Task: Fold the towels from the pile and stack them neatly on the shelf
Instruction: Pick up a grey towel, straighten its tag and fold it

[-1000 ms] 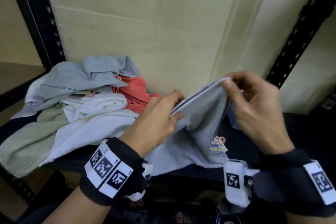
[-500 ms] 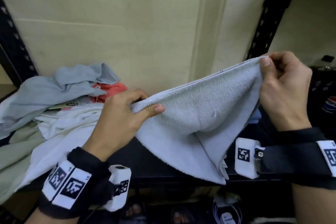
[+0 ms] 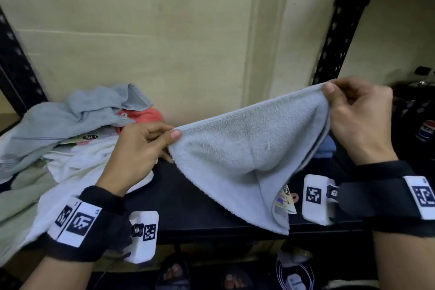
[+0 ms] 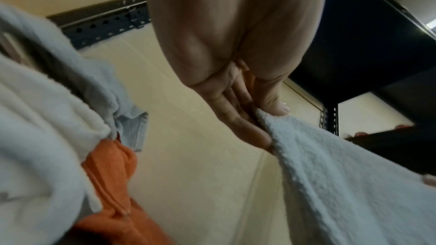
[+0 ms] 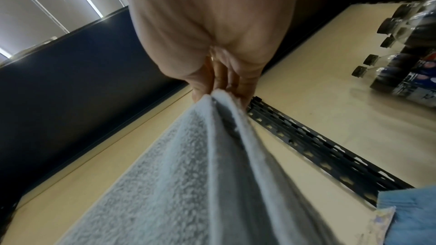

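Note:
A pale grey-blue towel (image 3: pixel 244 148) hangs doubled over in the air above the black shelf (image 3: pixel 200 209), its top edge stretched between my hands. My left hand (image 3: pixel 164 136) pinches the left corner between thumb and fingers. My right hand (image 3: pixel 334 96) pinches the higher right corner, where two layers (image 5: pixel 219 111) meet. A paper tag (image 3: pixel 283 202) dangles near the towel's lowest point. The pile (image 3: pixel 70 139) of grey, white, pale green and orange towels lies at the left of the shelf. In the left wrist view the pinched corner (image 4: pixel 273 124) shows beside the orange towel (image 4: pixel 113 183).
Black perforated shelf posts (image 3: pixel 339 21) stand at right and left, with a cream wall (image 3: pixel 164 42) behind. A blue folded cloth (image 3: pixel 326 148) lies on the shelf behind the held towel. Soda bottles (image 5: pixel 405 47) sit to the right. Slippered feet (image 3: pixel 174 271) show below the shelf edge.
My hands have drawn apart, the right one rising to the right, and the bunched towel is now stretched out and lifted off the shelf.

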